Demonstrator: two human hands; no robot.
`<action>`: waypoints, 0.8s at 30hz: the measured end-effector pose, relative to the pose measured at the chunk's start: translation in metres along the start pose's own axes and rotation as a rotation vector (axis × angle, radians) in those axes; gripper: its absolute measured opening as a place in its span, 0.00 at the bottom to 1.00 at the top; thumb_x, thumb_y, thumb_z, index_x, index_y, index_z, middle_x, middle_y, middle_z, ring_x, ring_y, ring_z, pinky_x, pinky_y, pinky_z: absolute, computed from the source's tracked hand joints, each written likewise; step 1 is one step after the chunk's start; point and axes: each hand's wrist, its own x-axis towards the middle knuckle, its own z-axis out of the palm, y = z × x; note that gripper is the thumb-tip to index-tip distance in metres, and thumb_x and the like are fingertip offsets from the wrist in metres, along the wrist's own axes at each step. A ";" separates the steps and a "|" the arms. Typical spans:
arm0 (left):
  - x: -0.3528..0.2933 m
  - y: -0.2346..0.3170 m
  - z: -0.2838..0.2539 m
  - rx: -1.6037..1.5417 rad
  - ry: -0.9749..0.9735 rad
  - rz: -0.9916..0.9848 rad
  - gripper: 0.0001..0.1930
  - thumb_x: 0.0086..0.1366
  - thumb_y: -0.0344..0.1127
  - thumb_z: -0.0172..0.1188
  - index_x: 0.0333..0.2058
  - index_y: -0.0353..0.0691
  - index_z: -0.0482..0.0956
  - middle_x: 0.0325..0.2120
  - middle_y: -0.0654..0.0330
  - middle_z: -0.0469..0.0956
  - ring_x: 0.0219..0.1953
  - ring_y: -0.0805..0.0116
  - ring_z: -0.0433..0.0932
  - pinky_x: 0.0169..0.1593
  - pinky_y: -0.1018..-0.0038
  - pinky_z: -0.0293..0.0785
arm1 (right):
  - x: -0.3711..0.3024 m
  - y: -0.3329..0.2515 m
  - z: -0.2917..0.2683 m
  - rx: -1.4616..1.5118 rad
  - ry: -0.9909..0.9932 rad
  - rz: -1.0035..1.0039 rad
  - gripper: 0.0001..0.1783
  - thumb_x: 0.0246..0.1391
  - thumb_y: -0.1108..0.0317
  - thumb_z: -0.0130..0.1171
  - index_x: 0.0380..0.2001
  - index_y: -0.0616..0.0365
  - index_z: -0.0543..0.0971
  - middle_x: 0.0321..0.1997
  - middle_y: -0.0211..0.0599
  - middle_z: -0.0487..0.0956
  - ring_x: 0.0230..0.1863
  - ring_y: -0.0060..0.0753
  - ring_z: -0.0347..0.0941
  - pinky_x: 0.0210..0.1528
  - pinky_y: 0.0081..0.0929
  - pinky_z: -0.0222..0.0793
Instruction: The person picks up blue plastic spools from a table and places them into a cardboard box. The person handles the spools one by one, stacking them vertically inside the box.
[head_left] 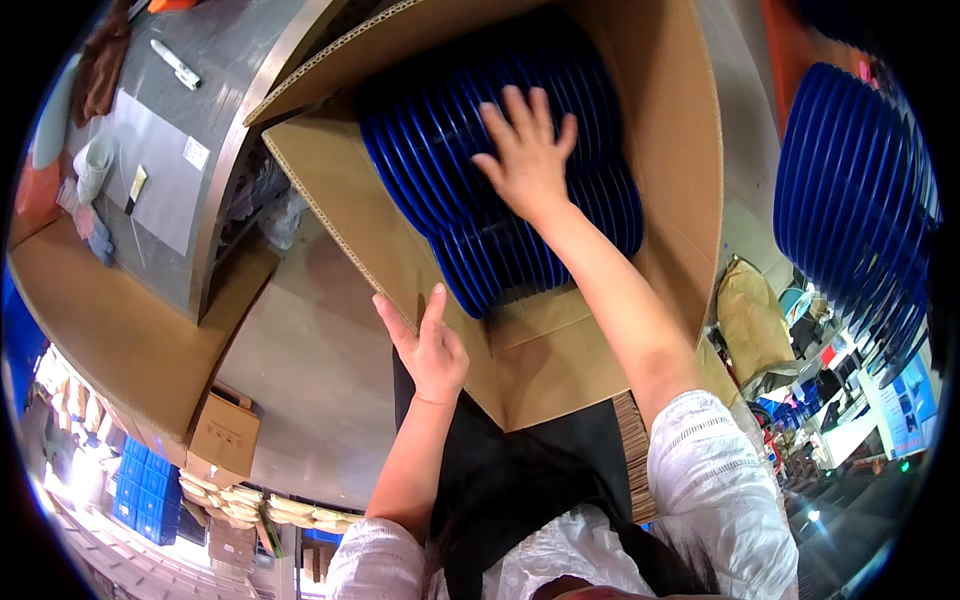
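An open cardboard box (pixel 680 190) stands before me, with rows of shiny dark blue rounded pieces (pixel 420 175) packed tightly in it. They look like thin discs or plates set on edge; their exact kind I cannot tell. My right hand (pixel 527 160) reaches into the box, fingers spread over the tops of these pieces, holding none. At the box's near left rim is my left hand (pixel 430 355), two digits stretched apart in a V on either side of the edge and the others curled. Whether it presses on the cardboard is unclear.
A metal-edged grey table (pixel 225 120) at the left bears a white marker pen (pixel 176 65), a brush-like tool (pixel 136 190) and a roll (pixel 95 165). Another stack of blue rounded pieces (pixel 850 190) stands at the right, above a brown paper sack (pixel 752 320). Blue crates (pixel 145 490) stand farther left.
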 end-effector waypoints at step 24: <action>-0.059 -0.022 -0.033 -0.315 -0.066 -0.387 0.30 0.67 0.31 0.46 0.67 0.38 0.54 0.69 0.45 0.48 0.72 0.46 0.45 0.71 0.51 0.41 | -0.017 0.102 -0.005 -0.117 0.018 0.126 0.40 0.58 0.53 0.57 0.70 0.45 0.56 0.76 0.45 0.48 0.76 0.58 0.34 0.72 0.59 0.33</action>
